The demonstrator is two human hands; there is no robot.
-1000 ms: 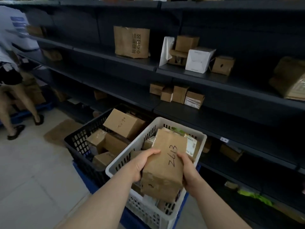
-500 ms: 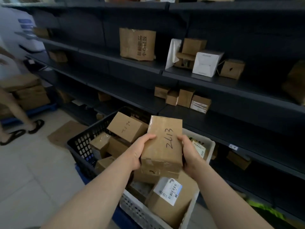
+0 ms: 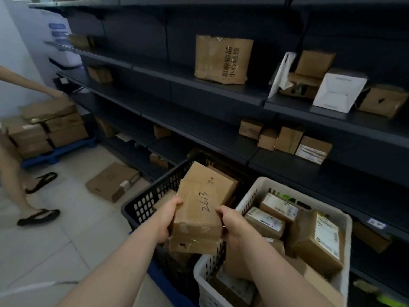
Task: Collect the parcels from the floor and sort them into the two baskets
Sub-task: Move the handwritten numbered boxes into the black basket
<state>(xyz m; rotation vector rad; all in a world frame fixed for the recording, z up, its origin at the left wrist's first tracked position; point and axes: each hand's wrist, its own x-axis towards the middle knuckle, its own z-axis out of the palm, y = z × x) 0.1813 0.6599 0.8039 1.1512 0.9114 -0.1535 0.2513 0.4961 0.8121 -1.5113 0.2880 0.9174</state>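
I hold a brown cardboard parcel (image 3: pixel 199 209) with "2613" handwritten on top. My left hand (image 3: pixel 168 220) grips its left side and my right hand (image 3: pixel 232 224) grips its right side. The parcel hangs over the black basket (image 3: pixel 143 202), which has other brown boxes in it, one (image 3: pixel 221 185) just behind the held parcel. To the right stands the white basket (image 3: pixel 261 185), filled with several labelled parcels (image 3: pixel 265 220). A flat cardboard parcel (image 3: pixel 112 181) lies on the floor to the left of the black basket.
Dark shelving (image 3: pixel 199 89) with scattered boxes runs along behind the baskets. Another person's legs and sandals (image 3: pixel 39 214) are at the left, next to stacked cartons (image 3: pixel 51 127) on a blue pallet. Tiled floor (image 3: pixel 55 251) lies at the lower left.
Both hands have carried the "2613" parcel leftward, from over the white basket to over the black basket. The view shifted, and the person at the left stepped.
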